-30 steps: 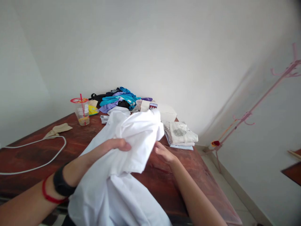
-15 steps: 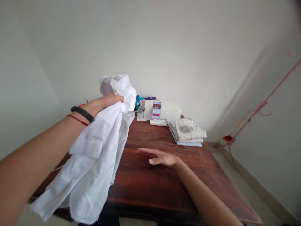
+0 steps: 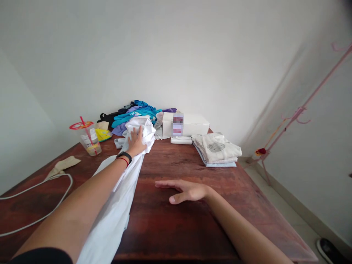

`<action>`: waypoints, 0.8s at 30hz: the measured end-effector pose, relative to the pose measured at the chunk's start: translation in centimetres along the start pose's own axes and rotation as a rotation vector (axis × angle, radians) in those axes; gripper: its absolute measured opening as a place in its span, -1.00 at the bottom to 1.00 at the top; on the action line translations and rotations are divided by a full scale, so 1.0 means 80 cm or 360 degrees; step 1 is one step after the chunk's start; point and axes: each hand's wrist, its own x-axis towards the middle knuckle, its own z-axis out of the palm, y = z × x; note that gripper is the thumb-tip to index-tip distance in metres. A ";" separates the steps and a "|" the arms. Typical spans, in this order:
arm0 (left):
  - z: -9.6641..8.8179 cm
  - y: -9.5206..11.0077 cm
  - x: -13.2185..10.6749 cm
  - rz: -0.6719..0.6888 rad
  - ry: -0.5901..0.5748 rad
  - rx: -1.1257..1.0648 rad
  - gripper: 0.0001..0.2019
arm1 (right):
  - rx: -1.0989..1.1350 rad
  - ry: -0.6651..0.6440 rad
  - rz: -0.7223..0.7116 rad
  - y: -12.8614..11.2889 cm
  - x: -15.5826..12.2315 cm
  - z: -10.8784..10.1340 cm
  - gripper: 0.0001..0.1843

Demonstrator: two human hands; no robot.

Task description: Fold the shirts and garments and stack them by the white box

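Note:
My left hand (image 3: 135, 142) lies flat with fingers spread on the bunched top of a white shirt (image 3: 121, 198), far out on the brown wooden table (image 3: 192, 220). The shirt stretches from there back toward me and hangs over the near edge. My right hand (image 3: 184, 190) rests flat and open on the bare wood to the right of the shirt, holding nothing.
A heap of coloured clothes (image 3: 134, 113) lies at the back. Beside it stand a white box (image 3: 189, 124) and a folded stack of pale garments (image 3: 217, 149). A plastic cup with a red straw (image 3: 89, 139) and a white cable (image 3: 41, 194) are on the left. A pink coat stand (image 3: 299, 110) stands right.
My left hand has swung the white shirt down from the air and laid it along the table. My right hand has stayed flat on the wood.

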 end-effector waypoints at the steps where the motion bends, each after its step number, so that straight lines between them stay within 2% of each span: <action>1: 0.005 0.000 -0.001 0.0052 0.0004 0.0078 -0.22 | 0.0009 0.0007 0.0003 -0.001 0.000 0.000 -0.20; 3: 0.017 0.005 -0.011 0.0269 -0.0079 0.0258 -0.21 | 0.0050 0.0015 -0.0002 -0.001 0.001 0.000 -0.19; 5: 0.034 0.015 -0.036 0.0504 -0.0309 0.0410 -0.26 | 0.0102 0.0040 -0.0021 0.000 0.003 -0.001 -0.19; 6: 0.042 0.020 -0.054 0.0548 -0.0453 0.0429 -0.31 | 0.0128 0.0065 -0.0031 0.002 0.004 -0.002 -0.19; 8: 0.056 0.030 -0.095 0.0472 -0.0648 0.0362 -0.42 | 0.0185 0.0140 -0.0050 0.008 0.007 -0.003 -0.23; 10: 0.062 0.035 -0.130 0.0520 -0.0679 0.0224 -0.45 | 0.0247 0.0244 -0.0065 0.014 0.011 -0.004 -0.29; 12: 0.058 0.038 -0.151 0.0565 -0.0723 0.0084 -0.47 | 0.0305 0.0374 -0.0077 0.021 0.015 -0.005 -0.36; 16: 0.041 0.039 -0.151 0.0590 -0.0735 -0.0117 -0.52 | 0.0372 0.0574 -0.0064 0.029 0.020 -0.007 -0.43; 24: 0.034 0.041 -0.148 0.0642 -0.0739 -0.0152 -0.52 | 0.0402 0.0595 0.0001 0.025 0.022 -0.010 -0.41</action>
